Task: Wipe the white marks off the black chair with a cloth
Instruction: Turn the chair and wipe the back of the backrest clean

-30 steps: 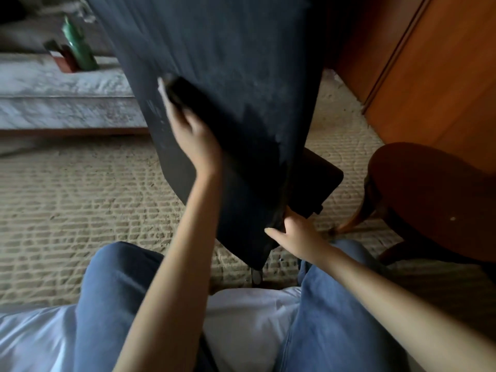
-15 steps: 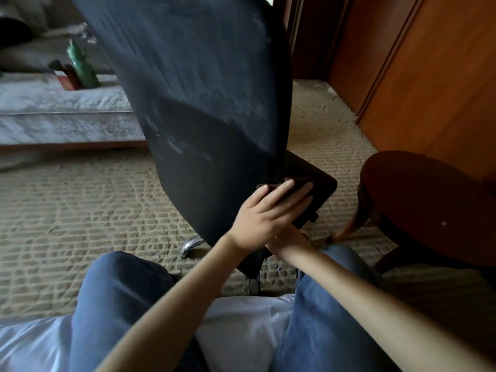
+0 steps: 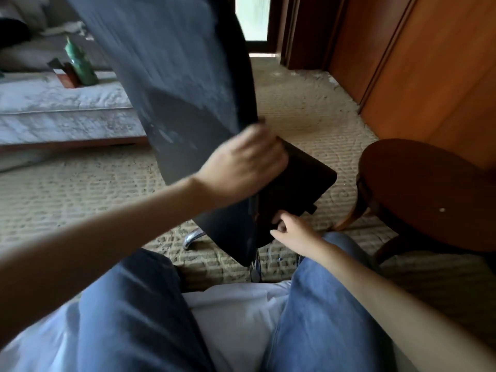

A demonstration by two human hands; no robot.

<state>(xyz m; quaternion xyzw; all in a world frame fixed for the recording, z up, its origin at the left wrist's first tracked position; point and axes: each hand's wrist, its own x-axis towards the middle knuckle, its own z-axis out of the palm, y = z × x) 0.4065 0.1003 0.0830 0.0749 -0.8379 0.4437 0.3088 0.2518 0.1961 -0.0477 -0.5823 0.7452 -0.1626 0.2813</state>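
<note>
My left hand (image 3: 241, 163) blurs mid-frame — I cannot tell what its fingers clamp. My right hand (image 3: 294, 232) clamps the chair (image 3: 188, 63); firm, long strokes should suit the marks (image 3: 165, 135) above.

black chair (image 3: 174, 63) white-smeared; beige ribbed carpet (image 3: 67, 189); blue jeans (image 3: 322, 304)

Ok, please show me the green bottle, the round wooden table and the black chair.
green bottle (image 3: 81, 67): head view, on the middle of its body.
round wooden table (image 3: 429, 183): head view, on a bare part of its top.
black chair (image 3: 182, 76): head view, on its backrest, where white marks show.
</note>
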